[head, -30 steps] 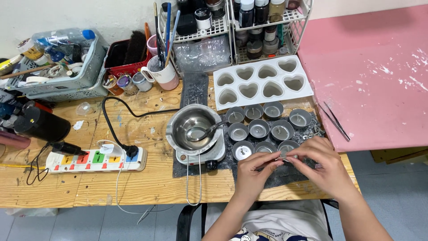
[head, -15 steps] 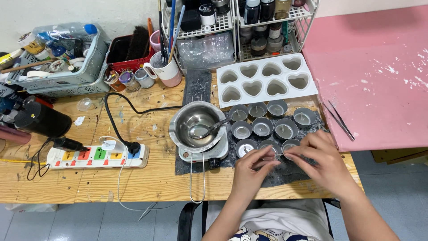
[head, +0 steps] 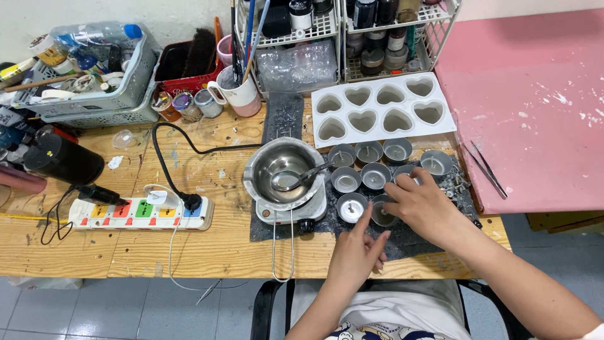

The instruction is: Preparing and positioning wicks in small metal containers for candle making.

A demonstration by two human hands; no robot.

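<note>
Where the counter (head: 82,252) fills the left of the frame, a grey basket (head: 94,94) of bottles and tape sits upper left, a black cylinder (head: 63,160) lies below it, and a white power strip (head: 141,214) with coloured switches lies lower left. A black cable (head: 167,160) runs from the strip toward the frame's centre. At centre, a steel pot (head: 283,173) holding a spoon (head: 296,181) stands on a small white hotplate (head: 292,214); a mug (head: 239,94) of brushes stands above it, before a wire rack (head: 346,38) of jars. Right of centre, a white heart mould (head: 380,110) lies above a cluster of small metal cups (head: 368,154) on a dark mat (head: 409,239). The left hand (head: 355,252), at lower centre, holds nothing; its index finger points up, touching the near-left cup (head: 350,206). The right hand (head: 421,204), right of centre, rests fingers-down over the near cup (head: 380,214) just beside it; whether it grips the cup cannot be told. Tweezers (head: 484,167) lie on the pink board (head: 535,94) at the right.
</note>
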